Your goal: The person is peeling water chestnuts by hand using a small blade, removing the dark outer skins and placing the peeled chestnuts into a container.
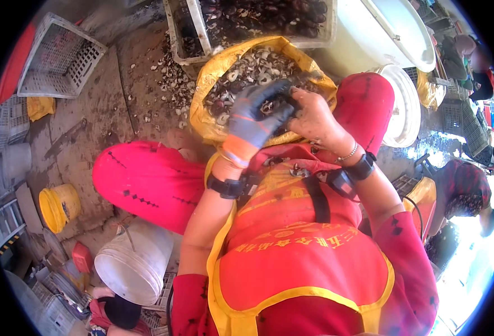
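My left hand (258,117), in a grey glove with an orange cuff, has its fingers curled over a yellow sack (202,101) between my knees. My bare right hand (314,120) meets it, thumb and fingers closed near the gloved fingertips. What they grip is hidden. The sack holds pale and dark peelings (230,84). Just beyond it a plastic crate (328,25) holds dark round produce (283,17), with scraps spilled on the floor beside it. A few scraps lie on my red apron (303,263).
Around me are a large white tub (404,42), a white bucket (404,129), an empty crate (73,64), a yellow bucket (56,207) and a white pail (132,266). Other people are at the right (465,190), upper right (465,56) and lower left (118,319).
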Motion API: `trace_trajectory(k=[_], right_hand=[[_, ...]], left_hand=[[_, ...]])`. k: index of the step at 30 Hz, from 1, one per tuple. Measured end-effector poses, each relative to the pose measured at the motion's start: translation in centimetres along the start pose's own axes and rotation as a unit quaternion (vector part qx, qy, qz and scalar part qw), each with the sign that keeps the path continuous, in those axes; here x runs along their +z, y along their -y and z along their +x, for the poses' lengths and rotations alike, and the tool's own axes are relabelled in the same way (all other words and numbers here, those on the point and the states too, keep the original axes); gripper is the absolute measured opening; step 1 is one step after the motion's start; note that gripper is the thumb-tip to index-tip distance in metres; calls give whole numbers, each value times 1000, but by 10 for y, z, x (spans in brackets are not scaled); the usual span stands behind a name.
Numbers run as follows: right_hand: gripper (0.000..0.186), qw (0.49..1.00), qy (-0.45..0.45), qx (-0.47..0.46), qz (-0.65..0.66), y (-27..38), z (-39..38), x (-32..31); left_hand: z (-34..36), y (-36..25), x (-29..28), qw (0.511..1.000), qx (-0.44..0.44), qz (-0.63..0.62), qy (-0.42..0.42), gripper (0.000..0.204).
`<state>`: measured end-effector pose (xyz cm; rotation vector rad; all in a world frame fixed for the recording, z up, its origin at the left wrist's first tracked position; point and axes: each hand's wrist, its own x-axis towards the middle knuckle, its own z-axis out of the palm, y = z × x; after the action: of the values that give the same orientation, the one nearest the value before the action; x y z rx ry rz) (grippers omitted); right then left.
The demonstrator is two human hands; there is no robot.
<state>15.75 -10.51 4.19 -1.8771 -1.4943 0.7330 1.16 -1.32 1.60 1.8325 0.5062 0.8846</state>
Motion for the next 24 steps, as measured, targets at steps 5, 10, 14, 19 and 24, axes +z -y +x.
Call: trace_trajectory(k=[5, 10, 14, 19, 24], right_hand=[[33, 992, -34, -41, -110, 2, 5, -3], [45, 996, -24, -11, 82, 4, 1, -3], [39, 953, -30, 56, 296, -1, 0, -10], [32, 946, 5, 126, 299, 18, -8, -30], [33, 934, -30, 46, 354, 22, -10, -25]], left_hand=[[-8, 13, 3, 837, -364, -408, -33, 32], [-6, 11, 1, 855, -358, -371, -55, 29], [-3, 27, -8, 925, -254, -276, -56, 24], [-5, 33, -19, 979, -144, -141, -42, 22], [-4, 10, -12, 991, 88, 97, -1, 23]])
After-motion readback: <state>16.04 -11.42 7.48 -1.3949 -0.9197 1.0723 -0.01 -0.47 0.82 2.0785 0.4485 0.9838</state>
